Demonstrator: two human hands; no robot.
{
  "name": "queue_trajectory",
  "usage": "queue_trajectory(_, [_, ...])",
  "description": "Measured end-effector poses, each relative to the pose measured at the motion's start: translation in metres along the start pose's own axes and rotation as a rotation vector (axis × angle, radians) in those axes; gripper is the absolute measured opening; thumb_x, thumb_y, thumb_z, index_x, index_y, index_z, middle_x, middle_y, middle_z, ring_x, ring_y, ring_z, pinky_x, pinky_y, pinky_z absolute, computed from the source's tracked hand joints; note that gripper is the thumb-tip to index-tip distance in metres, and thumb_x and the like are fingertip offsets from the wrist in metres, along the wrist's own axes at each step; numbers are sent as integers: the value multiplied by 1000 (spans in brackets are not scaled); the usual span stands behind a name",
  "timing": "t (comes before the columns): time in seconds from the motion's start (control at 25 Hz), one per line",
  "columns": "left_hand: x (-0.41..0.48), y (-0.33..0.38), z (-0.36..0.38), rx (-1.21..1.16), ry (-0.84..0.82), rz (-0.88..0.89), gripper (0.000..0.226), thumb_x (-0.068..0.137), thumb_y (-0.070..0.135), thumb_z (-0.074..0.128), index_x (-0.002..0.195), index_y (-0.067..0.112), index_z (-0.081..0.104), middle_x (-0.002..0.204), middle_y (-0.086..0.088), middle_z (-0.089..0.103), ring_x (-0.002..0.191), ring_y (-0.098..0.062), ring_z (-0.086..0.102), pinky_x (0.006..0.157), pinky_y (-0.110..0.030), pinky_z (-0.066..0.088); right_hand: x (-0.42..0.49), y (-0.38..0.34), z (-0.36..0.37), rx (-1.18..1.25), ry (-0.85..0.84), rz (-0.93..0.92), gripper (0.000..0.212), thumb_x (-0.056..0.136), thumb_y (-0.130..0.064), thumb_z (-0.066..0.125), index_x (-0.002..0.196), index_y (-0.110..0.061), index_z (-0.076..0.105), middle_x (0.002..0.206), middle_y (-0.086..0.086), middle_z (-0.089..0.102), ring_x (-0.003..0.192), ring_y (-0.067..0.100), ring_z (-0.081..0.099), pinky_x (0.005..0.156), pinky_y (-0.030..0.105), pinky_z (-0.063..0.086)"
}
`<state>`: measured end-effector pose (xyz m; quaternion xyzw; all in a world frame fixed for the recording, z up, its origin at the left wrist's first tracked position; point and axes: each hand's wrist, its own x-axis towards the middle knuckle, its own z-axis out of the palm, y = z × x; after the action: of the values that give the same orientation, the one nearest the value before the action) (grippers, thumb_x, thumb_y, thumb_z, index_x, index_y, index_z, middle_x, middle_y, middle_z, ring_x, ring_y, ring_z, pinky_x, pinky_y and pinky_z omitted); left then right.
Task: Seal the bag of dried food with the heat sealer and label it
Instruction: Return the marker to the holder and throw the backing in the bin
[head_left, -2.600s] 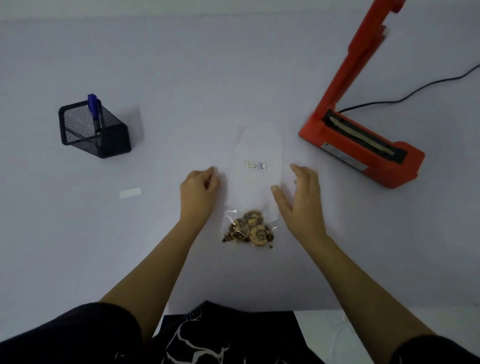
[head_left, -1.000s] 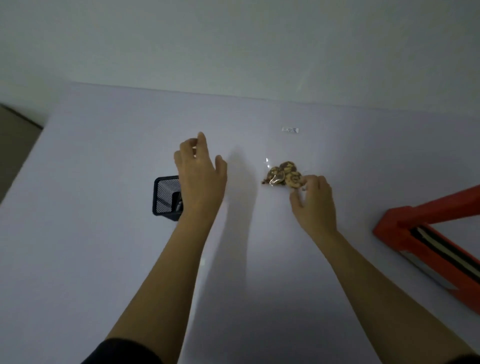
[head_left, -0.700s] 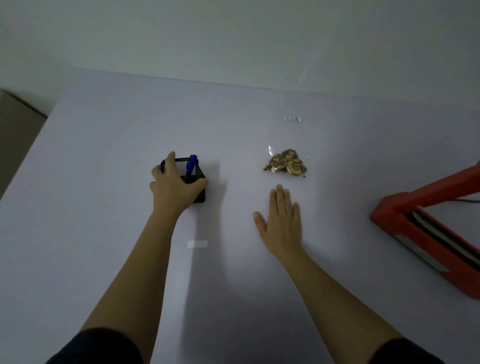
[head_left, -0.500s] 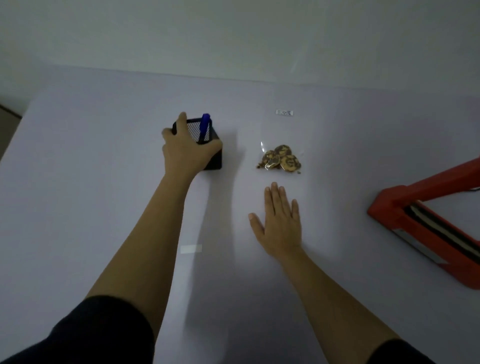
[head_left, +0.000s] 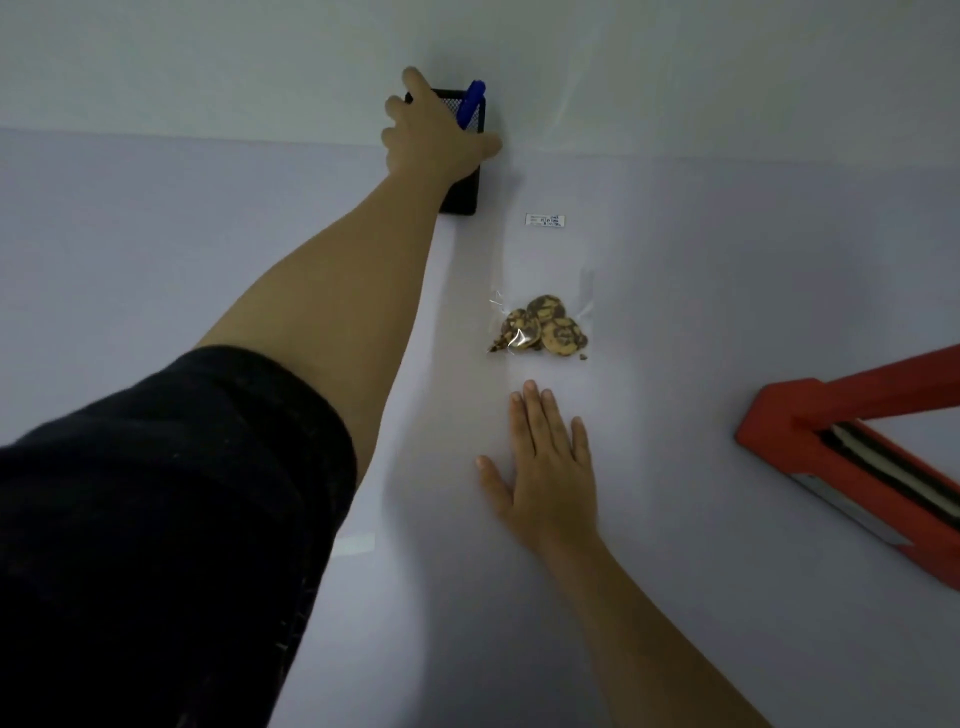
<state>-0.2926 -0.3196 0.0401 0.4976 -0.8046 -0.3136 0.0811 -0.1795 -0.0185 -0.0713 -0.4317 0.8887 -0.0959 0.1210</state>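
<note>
The clear plastic bag of dried food (head_left: 540, 317) lies labelled, apparently finished; left hand (head_left: 436, 143) grasps the black mesh pen holder (head_left: 464, 193), right hand (head_left: 550, 467) rests flat, released.

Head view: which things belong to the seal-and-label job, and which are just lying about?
Job: bag, dried food, label, heat sealer, pen.
Lying about: holder, gripped by left hand; paper slip.
</note>
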Motion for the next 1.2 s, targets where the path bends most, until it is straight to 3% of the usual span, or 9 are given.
queue_trajectory(0.24, [19, 8, 9, 14, 11, 12, 104, 71, 47, 68, 143, 5, 6, 135, -15, 33, 120, -35, 41, 91, -38, 40, 0, -1, -1, 16, 10, 7, 75, 88, -55, 33, 148, -15, 11, 157, 2, 9, 145, 14, 2, 116, 41, 4])
queue_trajectory(0.4, [9, 10, 5, 36, 35, -14, 109, 66, 62, 64, 146, 13, 6, 145, -14, 22, 127, -39, 30, 96, -50, 38, 0, -1, -1, 9, 10, 6, 75, 88, -55, 33, 148, -14, 14, 157, 2, 11, 145, 15, 5, 116, 41, 4])
queue_trajectory(0.48, [-16, 6, 1, -3, 101, 52, 104, 68, 62, 61, 146, 15, 10, 151, -14, 14, 131, -39, 24, 97, -55, 35, 0, -2, -3, -1, 4, 10, 74, 88, -55, 33, 147, -13, 16, 157, 3, 13, 145, 15, 7, 116, 41, 5])
queue_trajectory(0.56, [-58, -13, 0, -61, 124, 209, 90, 75, 51, 62, 144, 12, 20, 147, -16, 24, 128, -35, 32, 98, -46, 37, 0, -3, -5, -3, -11, 10, 73, 89, -54, 33, 147, -13, 15, 157, 3, 13, 145, 15, 5, 116, 41, 3])
queue_trajectory(0.76, [-185, -116, 4, -33, -327, 531, 34, 86, 21, 59, 118, 7, 59, 114, -12, 61, 100, -23, 59, 86, -22, 44, 0, -2, -6, -23, -51, -6, 73, 90, -54, 28, 148, -12, 9, 158, 4, 6, 146, 17, 1, 116, 44, 2])
queue_trajectory(0.84, [-224, -161, -4, 65, -417, 587, 35, 86, 28, 52, 110, 8, 66, 109, -11, 65, 100, -24, 61, 87, -17, 39, -2, -2, -5, -32, -44, -8, 73, 90, -54, 27, 148, -12, 9, 158, 5, 7, 146, 18, 3, 116, 44, 2])
queue_trajectory(1.0, [-269, -224, -29, 166, -428, 535, 48, 84, 48, 49, 115, 15, 65, 113, -4, 61, 105, -14, 51, 90, -22, 38, -2, -1, -5, -22, -48, -10, 74, 90, -54, 27, 148, -11, 9, 158, 5, 7, 146, 19, 2, 116, 44, 2])
queue_trajectory(1.2, [-280, -252, -35, 245, -457, 577, 46, 84, 45, 51, 116, 15, 64, 108, -4, 60, 95, -12, 48, 84, -22, 41, -2, -2, -5, -43, -61, -10, 75, 90, -55, 25, 148, -11, 7, 159, 5, 5, 146, 20, 1, 116, 44, 2])
